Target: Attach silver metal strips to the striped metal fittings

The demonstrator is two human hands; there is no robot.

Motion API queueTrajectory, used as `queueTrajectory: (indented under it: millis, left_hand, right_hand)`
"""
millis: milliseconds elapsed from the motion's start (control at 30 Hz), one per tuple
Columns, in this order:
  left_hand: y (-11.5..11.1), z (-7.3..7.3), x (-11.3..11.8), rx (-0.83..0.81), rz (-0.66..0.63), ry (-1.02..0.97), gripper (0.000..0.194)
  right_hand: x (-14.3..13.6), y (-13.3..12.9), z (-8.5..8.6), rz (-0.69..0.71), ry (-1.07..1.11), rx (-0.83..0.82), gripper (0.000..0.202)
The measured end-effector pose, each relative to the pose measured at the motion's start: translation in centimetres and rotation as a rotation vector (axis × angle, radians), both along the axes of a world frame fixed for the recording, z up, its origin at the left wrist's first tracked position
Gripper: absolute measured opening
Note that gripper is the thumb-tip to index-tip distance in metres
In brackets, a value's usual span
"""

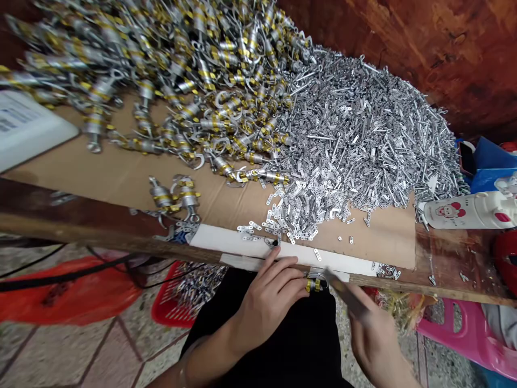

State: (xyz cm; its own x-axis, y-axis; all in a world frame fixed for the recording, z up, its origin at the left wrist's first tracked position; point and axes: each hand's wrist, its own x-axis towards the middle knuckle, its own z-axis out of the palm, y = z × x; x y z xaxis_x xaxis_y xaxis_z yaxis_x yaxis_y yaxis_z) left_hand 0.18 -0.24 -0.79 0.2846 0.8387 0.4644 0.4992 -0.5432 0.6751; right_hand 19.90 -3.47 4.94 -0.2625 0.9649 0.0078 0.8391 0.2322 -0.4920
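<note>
Near the table's front edge, my left hand (269, 296) holds a metal fitting with yellow bands (316, 284) at its fingertips, its index finger pointing to a small dark part on the white strip. My right hand (375, 339), blurred by motion, is closed around a dark long tool (348, 297) whose tip is beside the fitting. Small flat metal plates (302, 210) are spread beyond my left hand. Two banded fittings (188, 198) lie on the cardboard (121, 178) to the left.
Fittings with yellow bands (194, 64) are heaped at the back left, metal rods and plates (355, 124) at the back right. A white bottle (464, 210) lies at the right. Below are a red basket (161, 302) and a pink stool (464, 334).
</note>
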Motion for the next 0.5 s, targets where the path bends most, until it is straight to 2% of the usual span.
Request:
queueTrajectory:
  millis: [100,200,300,367,467,500]
  left_hand:
    - [-0.1,-0.1,0.1,0.003,0.007,0.001,0.008]
    - [-0.1,-0.2,0.1,0.009,0.010,0.003,0.007]
    - [-0.1,-0.2,0.1,0.009,0.010,0.002,0.007]
    - [0.0,-0.1,0.1,0.009,0.010,0.005,0.007]
    - [0.1,0.1,0.1,0.010,0.012,0.016,0.007]
    - [0.1,0.1,0.1,0.012,0.011,0.024,0.007]
  right_hand:
    - [-0.4,0.5,-0.1,0.067,-0.130,-0.074,0.027]
    - [-0.9,0.7,-0.1,0.077,-0.086,-0.051,0.031]
    - [-0.5,1.0,-0.5,0.045,-0.153,-0.125,0.032]
    - [0.9,1.9,-1.0,-0.106,-0.227,-0.067,0.036]
    - [4.7,4.6,-2.1,-0.494,-0.426,0.162,0.043]
    - [6.1,5.7,-2.6,-0.579,-0.501,0.228,0.044]
